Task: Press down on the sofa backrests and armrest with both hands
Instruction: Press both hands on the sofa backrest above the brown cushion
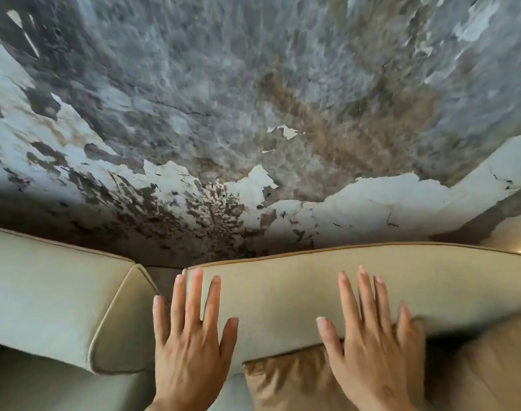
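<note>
Beige upholstery, smooth and leather-like, covers the right backrest (327, 289), which runs across the lower right of the head view with tan piping along its rear top edge. No brand, label or writing can be read on it or anywhere else in view.

Left hand (191, 348) lies palm down at the left end of this backrest, fingers spread wide and flat, holding nothing; its fingertips reach close to the rear edge, and the little finger hangs over the gap at the cushion's end. Right hand (372, 348) lies palm down further right on the same backrest, fingers likewise spread and empty, the heel of the hand over the front edge. Whether the surface is dented under either palm cannot be told.

Left backrest (54, 295), same beige covering with piped seams, sits apart across a narrow gap, its rounded corner just beside the left hand. It is untouched.

Tan pillow (297, 384), of creased, softer fabric, leans against the front of the right backrest below the right hand; a second tan cushion (490, 360) lies at the lower right.

Wall (253, 114) behind the sofa is heavily damaged: white paint peeled in large flakes, grey and brown stained plaster exposed over most of its face.
</note>
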Available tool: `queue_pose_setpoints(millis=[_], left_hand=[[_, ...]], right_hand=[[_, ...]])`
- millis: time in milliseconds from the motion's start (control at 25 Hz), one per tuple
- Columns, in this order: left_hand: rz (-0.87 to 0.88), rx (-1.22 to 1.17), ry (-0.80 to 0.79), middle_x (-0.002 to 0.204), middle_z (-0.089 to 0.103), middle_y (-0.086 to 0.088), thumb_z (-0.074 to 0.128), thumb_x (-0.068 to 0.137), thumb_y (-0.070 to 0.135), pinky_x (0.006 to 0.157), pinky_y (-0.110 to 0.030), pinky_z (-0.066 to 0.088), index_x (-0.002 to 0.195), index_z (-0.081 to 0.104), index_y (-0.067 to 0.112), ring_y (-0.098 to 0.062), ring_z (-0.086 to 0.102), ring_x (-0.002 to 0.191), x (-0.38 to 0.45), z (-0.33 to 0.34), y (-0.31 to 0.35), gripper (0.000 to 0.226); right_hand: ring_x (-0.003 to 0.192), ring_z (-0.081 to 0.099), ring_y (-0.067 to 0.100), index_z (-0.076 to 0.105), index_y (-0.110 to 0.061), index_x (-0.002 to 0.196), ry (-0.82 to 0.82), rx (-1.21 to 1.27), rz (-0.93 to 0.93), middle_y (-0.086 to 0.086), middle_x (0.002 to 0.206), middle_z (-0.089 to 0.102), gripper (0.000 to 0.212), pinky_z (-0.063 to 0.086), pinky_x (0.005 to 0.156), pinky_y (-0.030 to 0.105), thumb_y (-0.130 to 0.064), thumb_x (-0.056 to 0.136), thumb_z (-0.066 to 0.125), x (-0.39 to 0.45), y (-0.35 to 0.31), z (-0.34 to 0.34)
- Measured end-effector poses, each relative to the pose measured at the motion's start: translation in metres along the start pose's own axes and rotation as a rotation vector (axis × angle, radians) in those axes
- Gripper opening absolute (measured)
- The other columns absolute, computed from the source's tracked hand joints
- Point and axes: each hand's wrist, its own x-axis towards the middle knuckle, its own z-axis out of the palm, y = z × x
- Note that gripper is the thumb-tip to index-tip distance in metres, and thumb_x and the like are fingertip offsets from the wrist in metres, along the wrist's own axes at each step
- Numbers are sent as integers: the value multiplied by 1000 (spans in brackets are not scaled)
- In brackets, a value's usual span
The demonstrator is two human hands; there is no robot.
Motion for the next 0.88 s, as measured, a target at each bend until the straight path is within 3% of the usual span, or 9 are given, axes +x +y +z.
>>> queue_pose_setpoints(millis=[200,400,520,880], left_hand=[[13,68,-45,153,44,-14,34,90,58,117,-61,23,141,52,13,-37,37,142,23,83,13,70],[11,105,153,151,47,-9,37,91,52,114,-56,30,142,50,19,-33,43,139,25,109,9,63],[50,125,204,150,49,-10,40,90,49,113,-56,32,141,52,17,-35,46,137,39,116,9,62],[77,71,179,149,49,-12,36,92,53,115,-58,30,140,54,15,-35,44,138,105,134,11,64]], right_hand=[[148,18,27,28,-24,152,-46,17,42,7,160,25,69,14,115,61,-60,93,23,28,63,96],[144,32,30,42,-22,146,80,31,46,7,155,37,66,17,115,61,-51,87,39,45,85,153],[143,33,29,40,-26,146,204,39,41,5,154,39,62,15,116,58,-53,91,34,55,87,169],[140,36,33,43,-23,144,298,-11,95,8,151,43,62,18,113,59,-55,94,23,109,87,187]])
